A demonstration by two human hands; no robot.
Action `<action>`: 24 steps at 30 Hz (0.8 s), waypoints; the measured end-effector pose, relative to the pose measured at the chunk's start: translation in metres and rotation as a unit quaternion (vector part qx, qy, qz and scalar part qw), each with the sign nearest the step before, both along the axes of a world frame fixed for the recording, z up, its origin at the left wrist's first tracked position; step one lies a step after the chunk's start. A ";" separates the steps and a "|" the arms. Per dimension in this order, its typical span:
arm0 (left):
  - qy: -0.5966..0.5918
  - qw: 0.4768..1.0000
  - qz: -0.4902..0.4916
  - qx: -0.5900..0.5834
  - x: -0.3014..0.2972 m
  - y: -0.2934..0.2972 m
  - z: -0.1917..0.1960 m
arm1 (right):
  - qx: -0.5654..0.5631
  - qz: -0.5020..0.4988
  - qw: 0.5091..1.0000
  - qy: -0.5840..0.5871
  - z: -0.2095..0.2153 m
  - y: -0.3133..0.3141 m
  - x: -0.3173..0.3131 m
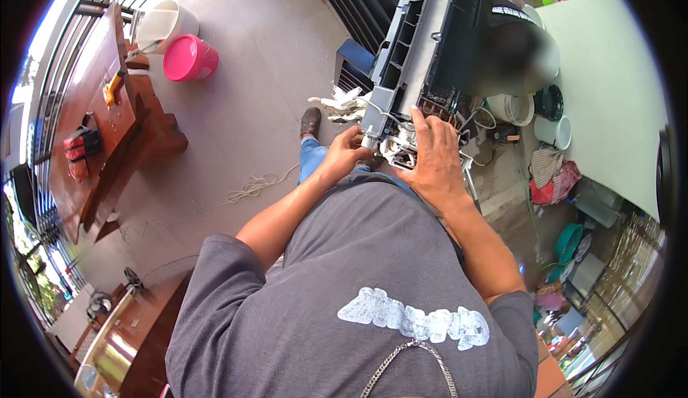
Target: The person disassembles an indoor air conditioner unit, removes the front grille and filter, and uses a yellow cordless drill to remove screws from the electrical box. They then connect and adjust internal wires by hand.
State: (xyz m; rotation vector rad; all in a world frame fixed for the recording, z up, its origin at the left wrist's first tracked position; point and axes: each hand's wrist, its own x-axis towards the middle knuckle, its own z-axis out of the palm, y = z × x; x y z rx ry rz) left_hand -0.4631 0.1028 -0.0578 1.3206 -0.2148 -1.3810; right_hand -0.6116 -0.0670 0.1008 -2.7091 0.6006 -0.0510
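My left hand (347, 153) curls at the near left of the long unit (427, 47), my right hand (437, 160) opposite; I can't tell either grip.

The long opened unit (430, 43) pairs smooth, matt pale plastic with a dark panel (462, 25) that looks like smooth plastic too. Matt grey cloth makes the shirt (322, 276), its white print (423, 319) crackled, beside a shiny metal chain (387, 362). The table (86, 111) is glossy, polished wood, the pink bucket (186, 58) smooth plastic, the jeans (312, 156) matt denim.
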 end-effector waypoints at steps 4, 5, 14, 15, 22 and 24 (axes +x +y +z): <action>-0.068 0.996 -0.050 0.034 0.001 -0.005 -0.004 | -0.010 -0.002 1.000 -0.028 0.003 -0.003 -0.007; -0.044 0.997 -0.044 0.047 0.000 -0.007 -0.005 | -0.020 -0.003 0.999 -0.040 0.004 -0.003 -0.008; 0.021 0.996 0.013 0.087 -0.004 -0.016 -0.014 | 0.010 -0.003 0.998 -0.056 0.008 -0.010 -0.017; 0.041 0.997 0.020 0.066 -0.002 -0.016 -0.014 | 0.011 -0.001 0.999 -0.052 0.007 -0.011 -0.017; -0.278 0.960 0.012 -0.015 0.006 -0.003 -0.006 | 0.012 0.029 0.998 -0.053 0.002 -0.013 -0.021; -0.283 0.954 -0.063 -0.075 0.015 -0.005 -0.010 | 0.006 0.038 0.998 -0.043 0.003 -0.012 -0.021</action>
